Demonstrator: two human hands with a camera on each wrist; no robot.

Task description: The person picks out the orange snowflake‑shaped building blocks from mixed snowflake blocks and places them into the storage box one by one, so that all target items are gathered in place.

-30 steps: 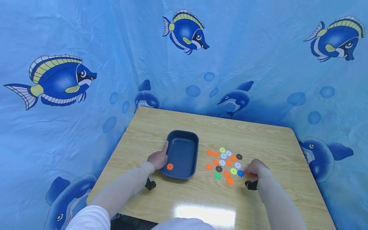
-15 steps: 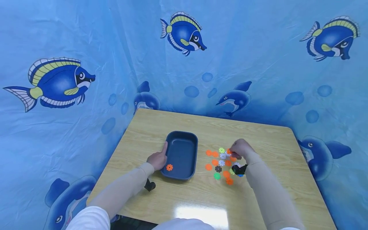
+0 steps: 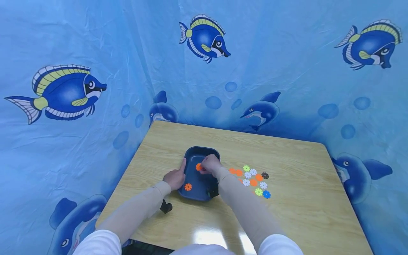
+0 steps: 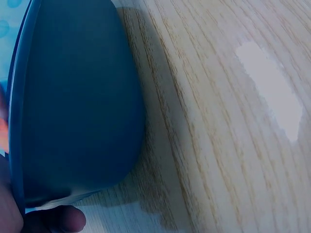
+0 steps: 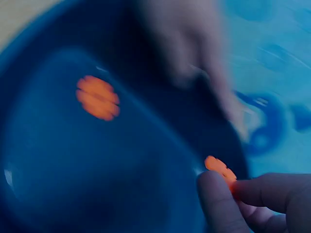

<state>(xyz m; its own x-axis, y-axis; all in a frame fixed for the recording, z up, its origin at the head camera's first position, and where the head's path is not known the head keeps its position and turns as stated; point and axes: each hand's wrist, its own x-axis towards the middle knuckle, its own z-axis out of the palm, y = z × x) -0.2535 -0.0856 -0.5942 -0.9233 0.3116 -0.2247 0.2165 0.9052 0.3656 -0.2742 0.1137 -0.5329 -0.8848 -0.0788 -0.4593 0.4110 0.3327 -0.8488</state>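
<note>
My left hand (image 3: 174, 179) holds the left rim of a deep dark-blue plastic tray (image 3: 195, 177); in the left wrist view a fingertip (image 4: 73, 218) shows by the tray's outer wall (image 4: 82, 107). Over the tray, my right hand (image 3: 211, 165) pinches an orange notched plastic disc (image 3: 199, 166) between thumb and finger. The right wrist view shows this pinched disc (image 5: 219, 167) near the tray's inner wall. A second orange disc (image 3: 188, 187) lies flat on the tray floor, towards its near left corner.
To the tray's right, loose discs lie scattered on the wooden table (image 3: 302, 212): orange ones (image 3: 253, 182), white ones (image 3: 246, 182), a yellow-green one (image 3: 258, 192), a blue one (image 3: 266, 194) and a dark brown one (image 3: 265, 175). My right forearm covers some. A blue sea-print curtain (image 3: 287, 42) surrounds the table.
My right hand has picked up an orange disc at the right end of the scattered discs and carried it leftwards over the tray. The left hand has stayed on the rim.
</note>
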